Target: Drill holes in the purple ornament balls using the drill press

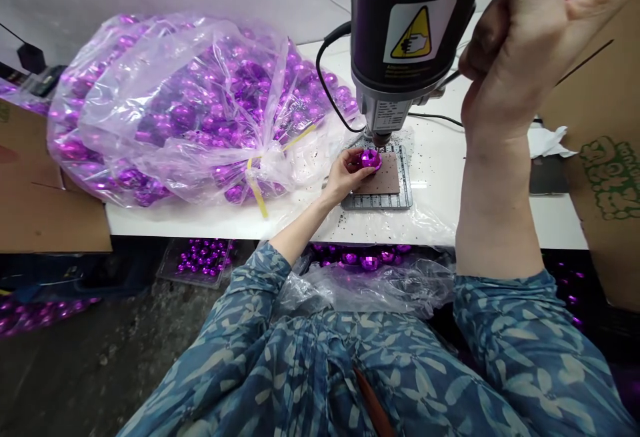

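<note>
My left hand (345, 173) grips a shiny purple faceted ball (371, 159) between thumb and fingers. The ball sits over a brown board (383, 180) on the grey metal base (406, 198) of a small drill press (413, 30), directly under its chuck (381, 139). At the upper right, my right hand (525, 30) is raised beside the black motor housing, its fingers curled; whatever it holds is hidden behind the hand and cut off by the frame edge. Dark specks lie around the base.
A big clear bag of purple balls (200, 103) fills the left of the white table (435, 183). Cardboard boxes (45, 190) stand at both sides. Below the front edge are a tray of small purple balls (205, 257) and an open plastic bag (360, 287). A black cable loops beside the drill.
</note>
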{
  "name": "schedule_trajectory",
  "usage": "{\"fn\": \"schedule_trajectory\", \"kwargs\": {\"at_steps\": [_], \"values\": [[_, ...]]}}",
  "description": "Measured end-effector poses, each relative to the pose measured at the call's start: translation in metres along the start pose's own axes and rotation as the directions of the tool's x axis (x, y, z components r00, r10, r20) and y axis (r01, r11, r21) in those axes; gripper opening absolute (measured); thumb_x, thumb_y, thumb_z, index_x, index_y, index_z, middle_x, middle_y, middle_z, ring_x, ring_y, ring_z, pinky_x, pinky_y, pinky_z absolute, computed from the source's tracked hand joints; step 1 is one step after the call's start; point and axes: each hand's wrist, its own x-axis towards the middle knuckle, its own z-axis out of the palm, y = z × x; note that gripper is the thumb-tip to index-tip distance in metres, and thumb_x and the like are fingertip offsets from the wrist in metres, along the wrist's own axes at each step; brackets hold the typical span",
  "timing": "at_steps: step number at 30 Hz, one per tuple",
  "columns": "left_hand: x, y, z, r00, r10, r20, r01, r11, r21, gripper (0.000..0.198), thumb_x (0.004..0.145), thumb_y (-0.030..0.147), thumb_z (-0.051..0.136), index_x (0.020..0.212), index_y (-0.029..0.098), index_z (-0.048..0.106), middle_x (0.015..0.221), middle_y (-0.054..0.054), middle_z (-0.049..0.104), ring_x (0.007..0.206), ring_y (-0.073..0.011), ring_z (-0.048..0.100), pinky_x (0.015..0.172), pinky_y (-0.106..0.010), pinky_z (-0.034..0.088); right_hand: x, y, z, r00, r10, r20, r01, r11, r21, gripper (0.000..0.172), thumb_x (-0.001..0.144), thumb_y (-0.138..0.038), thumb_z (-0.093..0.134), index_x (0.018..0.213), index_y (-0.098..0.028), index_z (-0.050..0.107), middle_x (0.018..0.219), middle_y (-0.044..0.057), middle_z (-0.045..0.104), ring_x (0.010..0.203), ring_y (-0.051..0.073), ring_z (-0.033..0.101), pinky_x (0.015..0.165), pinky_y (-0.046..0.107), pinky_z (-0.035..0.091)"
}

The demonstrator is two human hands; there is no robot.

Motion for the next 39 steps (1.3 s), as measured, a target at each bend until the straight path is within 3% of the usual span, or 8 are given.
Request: {"fn": "schedule_trajectory", "kwargs": {"at_steps": [7,12,16,18,21,25,31,39], "values": [[-0.02,0.009,0.01,0.997,0.07,0.022,-0.072,0.991,0.116,0.054,0.073,0.02,0.099,0.122,0.025,0.076,0.132,-0.009,0.076,0.143,-0.0331,0.062,0.131,-0.053,0.042,-0.003,-0.004,0.005,0.997,0.019,-0.07,-0.026,0.994,-0.106,0.025,0.104,-0.024,0.052,0.081,-0.018,0.056,0.052,-0.01,0.026,0.045,-0.001,0.043,0.048,0.011,0.032],[-0.026,0.007,0.015,0.995,0.103,0.013,-0.103,0.99,0.101,0.052,0.078,0.023,0.097,0.125,0.027,0.075,0.137,-0.008,0.073,0.144,-0.031,0.06,0.133,-0.049,0.037,-0.003,0.001,0.001,0.998,-0.027,-0.058,0.022,0.996,-0.091,0.025,0.101,-0.032,0.06,0.081,-0.017,0.058,0.052,-0.01,0.026,0.045,-0.002,0.039,0.047,0.009,0.028],[-0.023,0.002,0.016,0.995,0.099,0.022,-0.101,0.988,0.121,0.045,0.085,0.03,0.094,0.125,0.027,0.074,0.134,-0.007,0.073,0.14,-0.0292,0.062,0.132,-0.049,0.041,-0.004,0.007,0.0,0.991,-0.128,-0.035,0.123,0.985,-0.121,0.048,0.084,-0.064,0.065,0.08,-0.017,0.061,0.051,-0.01,0.027,0.041,-0.003,0.03,0.044,0.014,0.023],[-0.023,0.001,0.016,0.993,0.111,0.031,-0.114,0.986,0.119,0.044,0.086,0.031,0.093,0.125,0.027,0.073,0.132,-0.007,0.073,0.135,-0.0285,0.065,0.131,-0.049,0.043,-0.008,0.008,0.001,0.984,-0.166,-0.058,0.159,0.98,-0.116,0.053,0.078,-0.071,0.063,0.078,-0.018,0.06,0.05,-0.01,0.024,0.039,-0.002,0.03,0.042,0.018,0.018],[-0.023,0.001,0.016,0.992,0.119,0.036,-0.123,0.985,0.118,0.046,0.085,0.033,0.094,0.125,0.026,0.072,0.13,-0.007,0.074,0.133,-0.0289,0.065,0.131,-0.05,0.043,-0.021,0.007,0.0,0.968,-0.224,-0.11,0.218,0.974,-0.061,0.048,0.084,-0.064,0.068,0.076,-0.017,0.061,0.051,-0.009,0.022,0.038,-0.001,0.032,0.042,0.021,0.013],[-0.024,0.001,0.016,0.994,0.102,0.028,-0.104,0.989,0.108,0.049,0.083,0.035,0.097,0.125,0.027,0.073,0.134,-0.008,0.073,0.137,-0.0303,0.063,0.133,-0.051,0.041,-0.042,0.008,-0.009,0.964,-0.233,-0.126,0.229,0.972,-0.044,0.037,0.094,-0.052,0.07,0.083,-0.017,0.067,0.06,-0.008,0.047,0.043,-0.004,0.039,0.048,0.02,0.017],[-0.025,0.004,0.018,0.995,0.1,0.007,-0.101,0.993,0.062,0.047,0.082,0.028,0.098,0.122,0.026,0.074,0.131,-0.007,0.074,0.136,-0.0296,0.065,0.132,-0.049,0.04,-0.06,0.017,-0.015,0.939,-0.3,-0.171,0.293,0.954,-0.062,0.041,0.095,-0.058,0.071,0.086,-0.018,0.068,0.067,-0.008,0.054,0.042,-0.004,0.036,0.047,0.02,0.017],[-0.025,0.004,0.018,0.996,0.085,0.021,-0.087,0.994,0.068,0.048,0.081,0.031,0.098,0.122,0.028,0.073,0.132,-0.006,0.073,0.142,-0.0305,0.062,0.134,-0.05,0.038,-0.081,0.028,-0.022,0.935,-0.289,-0.205,0.261,0.953,-0.152,0.047,0.096,-0.072,0.064,0.084,-0.026,0.062,0.052,-0.006,0.011,0.039,0.004,0.016,0.048,0.027,0.016]]}}
